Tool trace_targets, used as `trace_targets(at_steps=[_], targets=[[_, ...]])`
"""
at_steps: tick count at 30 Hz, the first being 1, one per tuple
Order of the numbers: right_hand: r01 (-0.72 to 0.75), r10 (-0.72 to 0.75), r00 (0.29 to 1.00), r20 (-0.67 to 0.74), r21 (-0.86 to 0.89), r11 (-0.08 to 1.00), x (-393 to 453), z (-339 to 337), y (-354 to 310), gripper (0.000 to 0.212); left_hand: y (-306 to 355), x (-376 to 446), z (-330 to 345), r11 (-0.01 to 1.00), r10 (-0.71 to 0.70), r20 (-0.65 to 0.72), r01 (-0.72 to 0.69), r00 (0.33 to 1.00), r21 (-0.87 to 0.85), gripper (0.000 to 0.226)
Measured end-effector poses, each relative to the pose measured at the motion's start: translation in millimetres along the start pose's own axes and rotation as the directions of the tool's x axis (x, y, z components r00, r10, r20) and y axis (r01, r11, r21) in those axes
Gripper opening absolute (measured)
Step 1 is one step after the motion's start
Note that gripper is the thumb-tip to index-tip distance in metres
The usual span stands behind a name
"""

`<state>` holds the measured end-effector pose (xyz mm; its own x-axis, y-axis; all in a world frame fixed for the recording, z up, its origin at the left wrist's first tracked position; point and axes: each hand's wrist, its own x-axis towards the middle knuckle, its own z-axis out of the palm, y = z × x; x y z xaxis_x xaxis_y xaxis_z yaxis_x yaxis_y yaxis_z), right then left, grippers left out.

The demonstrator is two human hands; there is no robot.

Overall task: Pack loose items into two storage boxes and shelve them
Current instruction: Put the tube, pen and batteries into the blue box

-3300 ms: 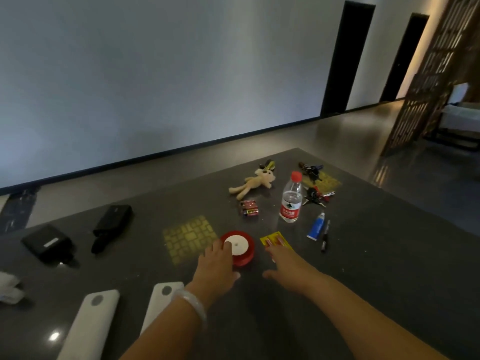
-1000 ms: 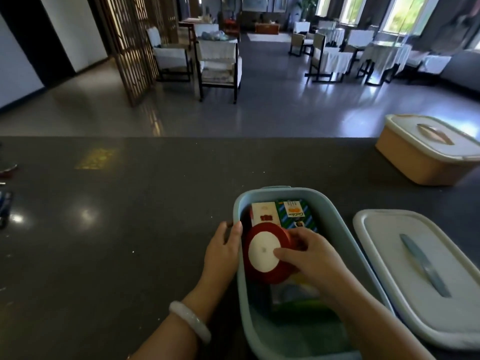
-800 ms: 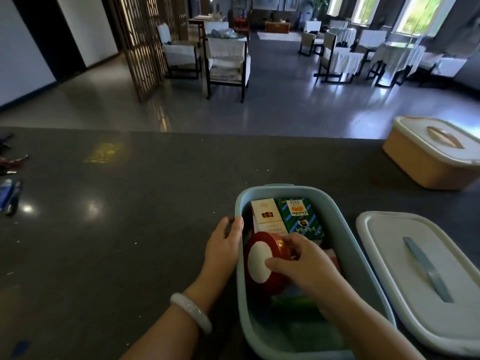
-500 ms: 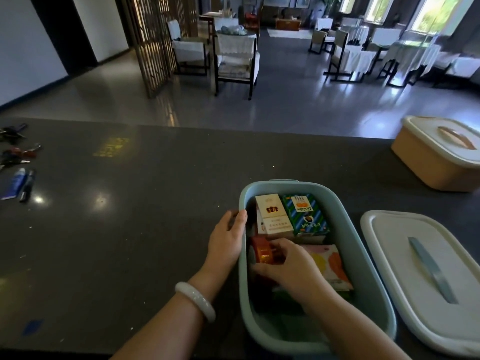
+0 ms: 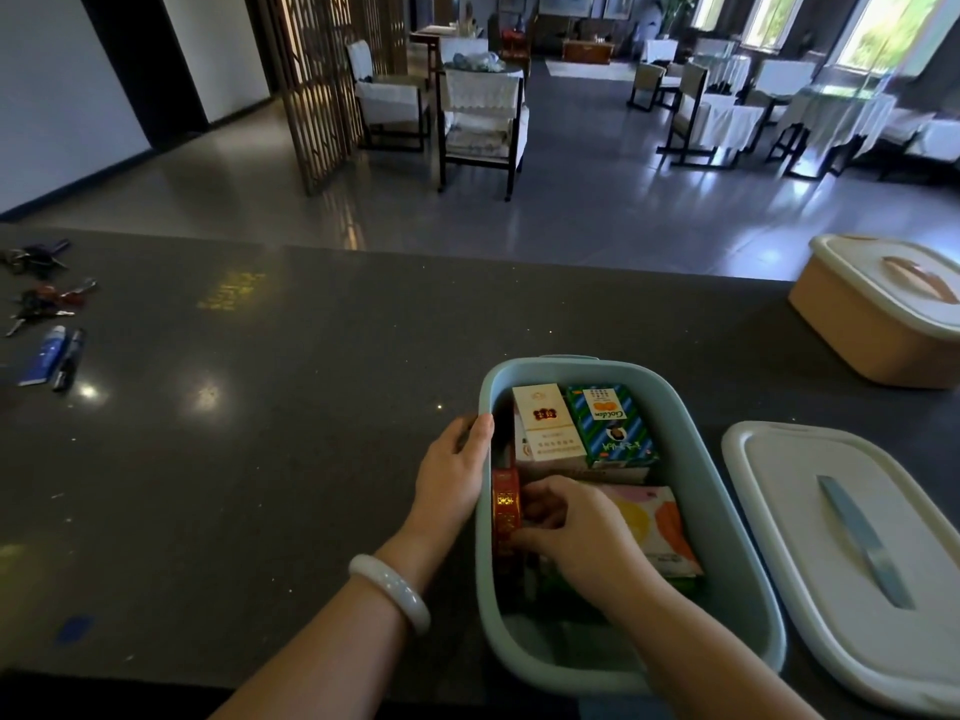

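Spreading across the whole lower view is lying a dark speckled stone countertop (image 5: 260, 459), and everything else is being placed here relative to the pale blue oval plastic storage box (image 5: 737, 537) sitting open on it near the front edge. Just to the right of that box is lying its white lid with a grey-blue handle strip (image 5: 852, 553), flat on the counter. Farther right and beyond it is standing a tan plastic storage box with a white lid closed on top (image 5: 857, 335). Inside the blue box, at the far end, a cream carton with a red emblem (image 5: 545, 433) and a green-and-blue striped carton (image 5: 613, 428) are lying side by side; nearer, a pastel printed packet (image 5: 660, 522) is lying flat. The left hand (image 5: 454, 470), with a white bangle (image 5: 389, 589) on its wrist, is gripping the box's left rim, fingers curled over the edge. The right hand (image 5: 576, 532) is reaching inside the box, fingers pinching a red ribbon spool (image 5: 505, 506) standing on edge against the left inner wall. Far to the left of the box are lying bunches of keys (image 5: 41, 298), a blue tube (image 5: 44, 353) and a dark pen (image 5: 67, 358).
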<state>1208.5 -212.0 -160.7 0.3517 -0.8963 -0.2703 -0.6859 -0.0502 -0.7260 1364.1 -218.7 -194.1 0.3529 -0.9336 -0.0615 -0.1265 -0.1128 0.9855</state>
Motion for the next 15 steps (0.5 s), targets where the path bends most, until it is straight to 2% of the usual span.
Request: trace_targets(at_steps=[15], targets=[[-0.010,0.009,0.999,0.045,0.016,1.000,3.1,-3.2,1.2,0.040,0.2,-1.1,-0.4,1.000,0.007,-0.003,-0.007,1.000,-0.009,0.036]])
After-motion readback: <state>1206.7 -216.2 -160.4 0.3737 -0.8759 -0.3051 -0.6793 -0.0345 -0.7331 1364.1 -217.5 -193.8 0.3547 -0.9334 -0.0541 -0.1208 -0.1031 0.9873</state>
